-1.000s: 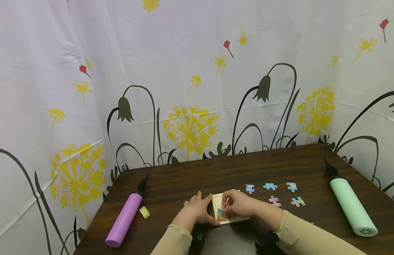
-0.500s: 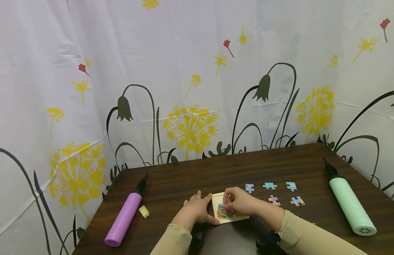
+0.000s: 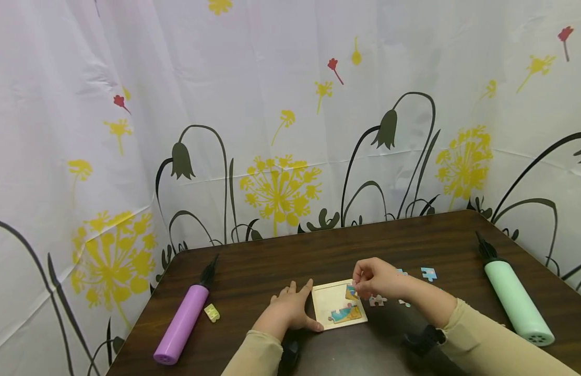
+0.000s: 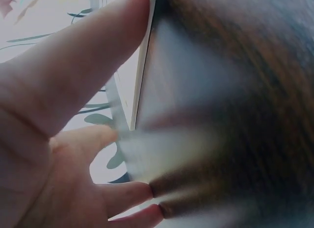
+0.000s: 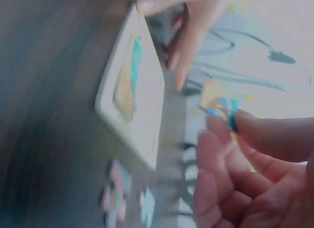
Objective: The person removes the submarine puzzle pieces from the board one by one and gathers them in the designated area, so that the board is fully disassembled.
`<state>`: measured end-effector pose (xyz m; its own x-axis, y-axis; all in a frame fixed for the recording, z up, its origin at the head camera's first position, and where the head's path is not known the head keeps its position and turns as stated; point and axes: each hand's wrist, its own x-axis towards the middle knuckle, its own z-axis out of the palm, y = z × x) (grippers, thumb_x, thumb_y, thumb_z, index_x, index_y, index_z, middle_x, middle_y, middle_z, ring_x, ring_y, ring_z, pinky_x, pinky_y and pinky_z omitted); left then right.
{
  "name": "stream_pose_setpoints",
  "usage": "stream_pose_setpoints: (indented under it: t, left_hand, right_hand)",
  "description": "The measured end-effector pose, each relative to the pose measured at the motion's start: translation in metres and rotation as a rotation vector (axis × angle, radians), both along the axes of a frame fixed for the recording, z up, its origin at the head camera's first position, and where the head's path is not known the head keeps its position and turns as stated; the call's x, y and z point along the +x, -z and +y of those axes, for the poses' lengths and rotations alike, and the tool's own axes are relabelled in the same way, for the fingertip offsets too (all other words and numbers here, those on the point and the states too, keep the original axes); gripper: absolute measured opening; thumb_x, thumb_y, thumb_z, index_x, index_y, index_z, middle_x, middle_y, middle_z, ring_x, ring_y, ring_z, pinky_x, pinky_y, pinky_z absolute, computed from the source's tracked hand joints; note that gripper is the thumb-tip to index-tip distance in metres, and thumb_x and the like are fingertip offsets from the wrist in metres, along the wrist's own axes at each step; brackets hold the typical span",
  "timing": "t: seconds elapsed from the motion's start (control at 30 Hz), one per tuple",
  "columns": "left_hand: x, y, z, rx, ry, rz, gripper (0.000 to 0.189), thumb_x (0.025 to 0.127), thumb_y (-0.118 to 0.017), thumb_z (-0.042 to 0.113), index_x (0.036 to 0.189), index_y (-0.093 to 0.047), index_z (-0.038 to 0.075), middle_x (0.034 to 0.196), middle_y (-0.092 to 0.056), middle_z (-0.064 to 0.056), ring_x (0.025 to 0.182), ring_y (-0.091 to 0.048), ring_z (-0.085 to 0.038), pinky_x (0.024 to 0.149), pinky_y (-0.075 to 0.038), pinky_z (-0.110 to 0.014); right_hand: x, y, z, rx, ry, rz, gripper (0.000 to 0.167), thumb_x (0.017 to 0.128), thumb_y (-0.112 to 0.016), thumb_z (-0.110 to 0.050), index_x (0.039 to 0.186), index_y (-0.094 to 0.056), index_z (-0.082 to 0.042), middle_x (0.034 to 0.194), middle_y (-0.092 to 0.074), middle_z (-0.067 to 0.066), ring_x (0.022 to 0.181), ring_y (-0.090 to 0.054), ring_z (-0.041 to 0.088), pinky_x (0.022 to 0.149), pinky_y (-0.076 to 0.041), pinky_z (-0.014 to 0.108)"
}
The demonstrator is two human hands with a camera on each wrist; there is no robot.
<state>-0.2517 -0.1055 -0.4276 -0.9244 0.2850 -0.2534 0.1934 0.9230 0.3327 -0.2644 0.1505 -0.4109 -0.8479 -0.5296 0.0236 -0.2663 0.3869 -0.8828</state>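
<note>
A small pale wooden puzzle tray [image 3: 323, 300] lies on the table between the hands. Joined puzzle pieces [image 3: 346, 313] in blue and orange sit along its near right edge. My left hand [image 3: 292, 309] has its fingers spread on the table at the tray's left side, thumb against the near left corner. My right hand [image 3: 384, 279] pinches an orange and blue puzzle piece [image 5: 216, 96] between thumb and fingertips, above the tray's far right part. In the right wrist view that piece is held up, apart from the tray [image 5: 147, 122].
Loose puzzle pieces lie right of the tray, among them a pink one [image 3: 377, 301] and a blue one [image 3: 429, 273]; the right arm covers others. A purple hand pump [image 3: 183, 324] and yellow block [image 3: 212, 313] are at left, a green hand pump [image 3: 519, 303] at right.
My right hand has moved from the tray's near left part toward its far right, carrying an orange and blue puzzle piece. More of the tray now shows. The left hand has stayed in place.
</note>
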Motion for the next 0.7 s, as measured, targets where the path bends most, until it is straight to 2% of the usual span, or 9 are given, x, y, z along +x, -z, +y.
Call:
stream_pose_setpoints:
  t: [0.1, 0.23, 0.37, 0.5, 0.7]
  left_hand:
    - [0.0, 0.001, 0.0, 0.015, 0.007, -0.002, 0.1, 0.07, -0.088, 0.046, 0.154, -0.039, 0.02, 0.153, -0.026, -0.033, 0.14, -0.025, -0.051, 0.107, -0.021, -0.068]
    - [0.0, 0.0, 0.0, 0.013, 0.012, -0.004, 0.094, 0.071, -0.088, 0.045, 0.151, -0.044, 0.02, 0.153, -0.026, -0.033, 0.14, -0.024, -0.052, 0.107, -0.021, -0.068]
    - [0.0, -0.002, -0.001, 0.012, 0.01, -0.007, 0.094, 0.071, -0.088, 0.044, 0.151, -0.044, 0.02, 0.153, -0.026, -0.034, 0.139, -0.024, -0.053, 0.107, -0.021, -0.068]
    - [0.001, -0.002, -0.001, 0.014, 0.011, -0.005, 0.094, 0.071, -0.088, 0.044, 0.151, -0.044, 0.02, 0.153, -0.025, -0.034, 0.139, -0.024, -0.053, 0.107, -0.021, -0.068]
    - [0.001, -0.001, 0.0, 0.014, 0.017, -0.004, 0.094, 0.071, -0.088, 0.045, 0.151, -0.044, 0.02, 0.153, -0.025, -0.034, 0.139, -0.023, -0.053, 0.106, -0.021, -0.068]
  right_hand:
    - [0.002, 0.001, 0.02, 0.039, -0.009, -0.042, 0.009, 0.092, -0.067, 0.0, 0.086, -0.06, 0.0, 0.072, -0.064, 0.012, 0.061, -0.061, 0.024, 0.056, -0.052, 0.041]
    - [0.01, 0.009, 0.034, 0.14, -0.031, -0.057, 0.012, 0.09, -0.068, -0.003, 0.081, -0.061, -0.002, 0.071, -0.063, 0.006, 0.06, -0.056, 0.018, 0.052, -0.047, 0.034]
    - [0.015, 0.02, 0.037, 0.226, -0.053, -0.008, 0.016, 0.087, -0.072, -0.004, 0.075, -0.062, -0.005, 0.069, -0.058, -0.001, 0.06, -0.049, 0.013, 0.052, -0.041, 0.029]
    - [0.018, 0.027, 0.037, 0.249, -0.059, 0.042, 0.018, 0.084, -0.073, -0.002, 0.072, -0.061, -0.005, 0.067, -0.054, -0.003, 0.062, -0.045, 0.012, 0.056, -0.037, 0.028]
    - [0.021, 0.031, 0.039, 0.278, -0.041, 0.069, 0.021, 0.083, -0.073, -0.001, 0.069, -0.058, -0.007, 0.066, -0.052, -0.004, 0.06, -0.044, 0.011, 0.055, -0.036, 0.029]
